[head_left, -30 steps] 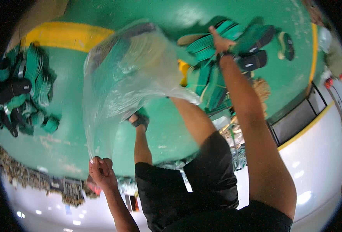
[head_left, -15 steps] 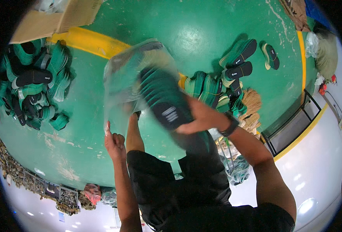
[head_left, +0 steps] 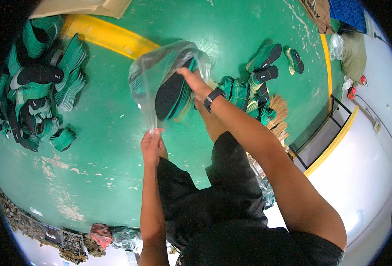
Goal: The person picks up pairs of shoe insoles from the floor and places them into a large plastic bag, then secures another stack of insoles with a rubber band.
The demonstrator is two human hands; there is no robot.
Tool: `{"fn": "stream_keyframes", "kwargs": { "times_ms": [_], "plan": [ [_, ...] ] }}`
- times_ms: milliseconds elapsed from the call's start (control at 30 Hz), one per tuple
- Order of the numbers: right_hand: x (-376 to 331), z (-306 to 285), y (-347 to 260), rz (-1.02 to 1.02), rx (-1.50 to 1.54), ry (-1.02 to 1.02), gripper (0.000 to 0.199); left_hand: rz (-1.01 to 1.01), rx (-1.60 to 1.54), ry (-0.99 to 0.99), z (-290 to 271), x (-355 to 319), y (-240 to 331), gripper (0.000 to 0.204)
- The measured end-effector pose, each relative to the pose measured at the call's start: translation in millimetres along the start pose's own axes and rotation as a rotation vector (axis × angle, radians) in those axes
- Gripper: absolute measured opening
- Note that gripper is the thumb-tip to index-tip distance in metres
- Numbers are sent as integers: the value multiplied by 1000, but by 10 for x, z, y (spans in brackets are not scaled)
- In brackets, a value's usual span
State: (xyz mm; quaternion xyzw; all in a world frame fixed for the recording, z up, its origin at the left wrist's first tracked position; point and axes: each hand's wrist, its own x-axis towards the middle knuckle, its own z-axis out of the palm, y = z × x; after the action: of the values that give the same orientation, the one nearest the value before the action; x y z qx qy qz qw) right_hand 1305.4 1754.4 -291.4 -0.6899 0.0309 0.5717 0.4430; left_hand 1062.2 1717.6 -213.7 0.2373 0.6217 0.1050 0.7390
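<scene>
A stack of insoles (head_left: pixel 171 95), black on the outer face with green edges, is gripped by my right hand (head_left: pixel 196 84), fingers at its far end. It is tilted and lies at the mouth of a clear plastic bag (head_left: pixel 148 71), partly behind the film. More green-edged insoles show through the bag's left side. At the bag's near edge, my left hand (head_left: pixel 152 144) pinches the film between thumb and fingers. Where the stack ends inside the bag is hard to make out.
A heap of bundled green and black insoles (head_left: pixel 40 75) lies on the floor at left. More bundles (head_left: pixel 236 93) lie at right, beside tan fibrous material (head_left: pixel 278 108). A cardboard box (head_left: pixel 85 8) stands far left, by a yellow floor stripe (head_left: pixel 111 37). A black frame (head_left: pixel 322 133) is farther right.
My right hand has swung the insole stack away from me and turned it into the bag's mouth. My left hand has moved right and now pinches the bag's near edge.
</scene>
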Motion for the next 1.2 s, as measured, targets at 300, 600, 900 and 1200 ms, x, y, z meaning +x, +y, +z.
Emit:
{"fn": "stream_keyframes", "kwargs": {
  "times_ms": [300, 600, 900, 1200],
  "plan": [
    [282, -219, 927, 153, 168, 198, 63, 81, -247, 123, 145, 78, 361, 29],
    [-1125, -361, 735, -619, -998, 581, 87, 43, -348, 168, 198, 47, 385, 33],
    [-60, -939, 925, -357, -308, 279, 23, 74, -246, 101, 288, 174, 439, 27],
    [-1581, -1251, -783, -379, -251, 102, 35, 135, -234, 89, 411, -267, 1179, 22]
  ]
}}
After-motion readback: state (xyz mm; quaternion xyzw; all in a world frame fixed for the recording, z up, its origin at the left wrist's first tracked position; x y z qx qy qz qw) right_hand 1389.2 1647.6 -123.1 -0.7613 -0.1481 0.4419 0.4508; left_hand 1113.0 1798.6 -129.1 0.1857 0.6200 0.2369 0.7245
